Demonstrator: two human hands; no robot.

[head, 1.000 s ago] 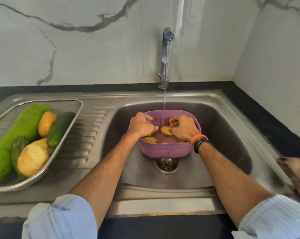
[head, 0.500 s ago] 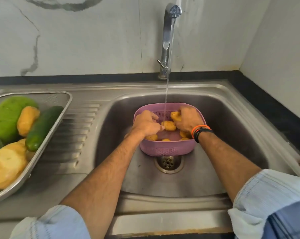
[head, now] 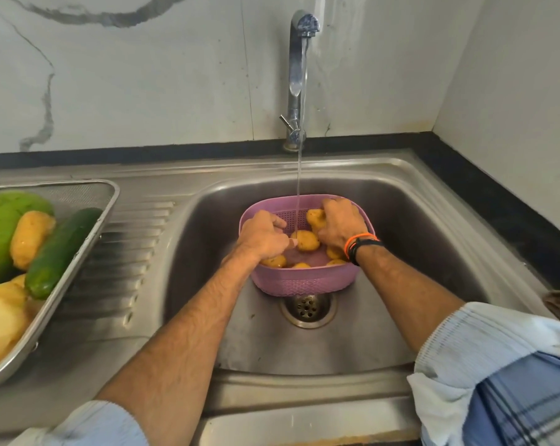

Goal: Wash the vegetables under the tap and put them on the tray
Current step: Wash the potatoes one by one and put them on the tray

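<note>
Marble-veined wall behind, black trim below it, and a steel sink [head: 433,220] set into the surface, with a ribbed draining board to its left. Head view, sole view. Item: tap [head: 297,75], running, a thin stream falling into a purple perforated basket [head: 304,281] that stands in the basin just above the drain [head: 306,310]. Item: small yellow potatoes [head: 305,240] lying in the basket, several showing between the wrists. Item: left hand [head: 262,237], fingers curled down inside the basket's left side, the thumb tip touching the middle potato; whether the fingers grip anything beneath cannot be told. Item: right hand [head: 340,225], wrist banded in orange and black, fingers curled round a potato at the far side of the basket. Item: metal mesh tray [head: 89,220] on the draining board, well apart from the basket, holding a large green gourd [head: 2,233], a cucumber [head: 60,252], a potato and pale yellow pieces, apparently washed. Step judged in hand: rinsing the small potatoes under the stream, most of the task's larger vegetables being already on the tray. Next move, as a judgement: lifting the potatoes, or the whole basket once drained, across to the tray, calling for a firm hold on wet, rounded pieces and room found among the crowded contents.
</note>
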